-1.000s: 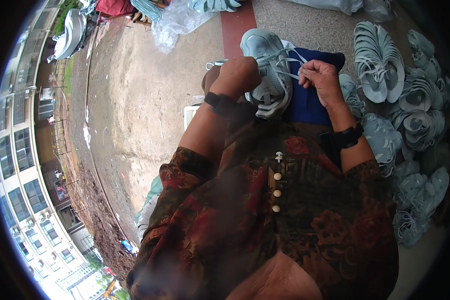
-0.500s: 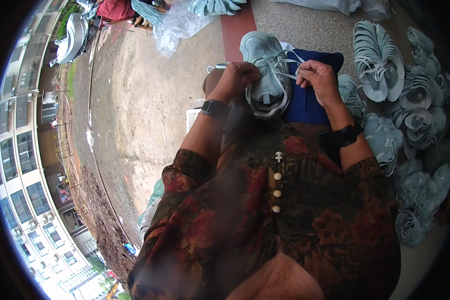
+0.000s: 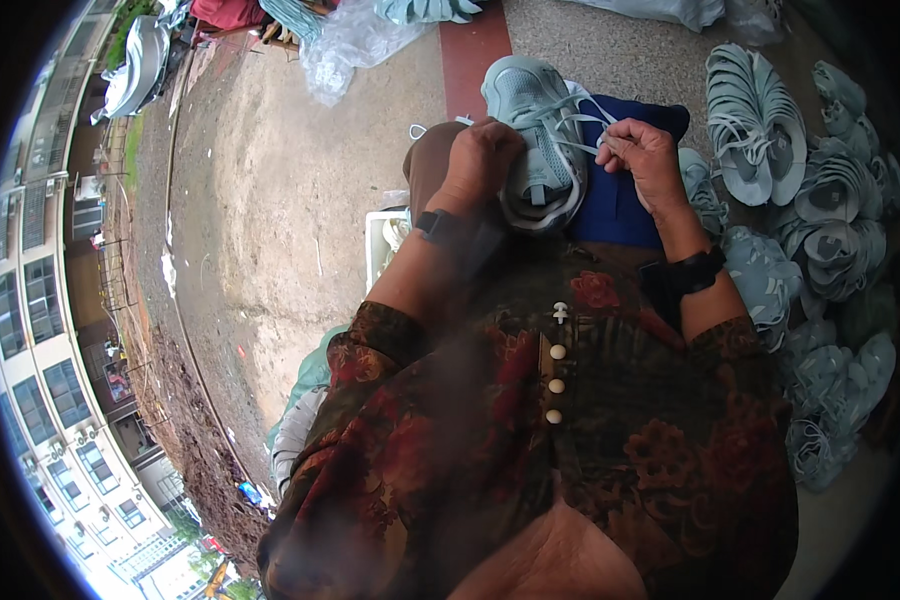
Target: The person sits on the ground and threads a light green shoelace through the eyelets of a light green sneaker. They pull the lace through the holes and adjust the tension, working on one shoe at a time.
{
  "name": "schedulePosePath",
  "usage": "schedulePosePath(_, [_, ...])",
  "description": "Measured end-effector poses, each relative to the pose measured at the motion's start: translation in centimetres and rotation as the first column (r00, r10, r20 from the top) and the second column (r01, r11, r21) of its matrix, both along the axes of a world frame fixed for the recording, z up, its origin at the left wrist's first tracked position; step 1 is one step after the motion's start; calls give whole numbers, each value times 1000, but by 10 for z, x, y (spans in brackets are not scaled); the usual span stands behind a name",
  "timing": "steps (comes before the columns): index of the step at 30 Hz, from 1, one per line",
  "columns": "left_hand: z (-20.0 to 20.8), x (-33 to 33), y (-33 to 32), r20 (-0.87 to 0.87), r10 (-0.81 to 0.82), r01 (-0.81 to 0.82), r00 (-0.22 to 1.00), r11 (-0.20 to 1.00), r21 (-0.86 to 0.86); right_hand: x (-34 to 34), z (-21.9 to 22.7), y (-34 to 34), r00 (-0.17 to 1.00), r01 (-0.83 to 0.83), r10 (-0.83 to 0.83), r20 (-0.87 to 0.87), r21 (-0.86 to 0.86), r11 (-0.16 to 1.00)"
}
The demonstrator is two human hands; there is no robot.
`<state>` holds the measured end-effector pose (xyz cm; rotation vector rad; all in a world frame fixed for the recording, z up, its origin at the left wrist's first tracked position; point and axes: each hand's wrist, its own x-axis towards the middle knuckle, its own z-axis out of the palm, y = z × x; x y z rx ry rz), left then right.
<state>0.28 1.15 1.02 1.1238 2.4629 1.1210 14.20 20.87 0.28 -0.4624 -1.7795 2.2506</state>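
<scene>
A pale blue-green sneaker (image 3: 542,150) rests on my lap over a dark blue cloth (image 3: 615,205), toe pointing away. My right hand (image 3: 642,160) pinches the shoelace (image 3: 588,118), drawn out from the eyelets to the right. At the shoe's left side, my left hand (image 3: 485,160) is closed, and a lace loop (image 3: 417,131) sticks out beyond it. Its fingertips are mostly hidden, but it appears to grip the lace's other side.
Stacked shoe uppers (image 3: 755,125) lie to the right, with several more bundles (image 3: 835,250) beside them. A white container (image 3: 375,245) stands by my left forearm. Clear plastic wrap (image 3: 345,60) lies on the ground ahead. Buildings (image 3: 40,300) appear at far left.
My left hand has moved slightly right and down against the shoe. The right hand still pinches the lace, shifted a little to the right. The view has tilted slightly.
</scene>
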Motion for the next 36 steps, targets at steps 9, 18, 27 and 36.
schedulePosePath(9, [1, 7, -2, -80, 50, -45, 996, 997, 60, -1, -2, 0, 1000, 17, -17, -16, 5, 1000])
schedulePosePath(18, [18, 2, 10, -57, -117, 119, 991, 993, 27, 1, -2, -1, 999, 9, -9, -45, -5, 1000])
schedulePosePath(27, [0, 4, 19, 8, -59, 54, 998, 949, 309, -5, 13, -10, 999, -35, 37, -13, 125, 991])
schedulePosePath(36, [22, 1, -30, 754, -319, -309, 574, 769, 560, -38, 27, -25, 986, -162, 115, 119, 555, 816])
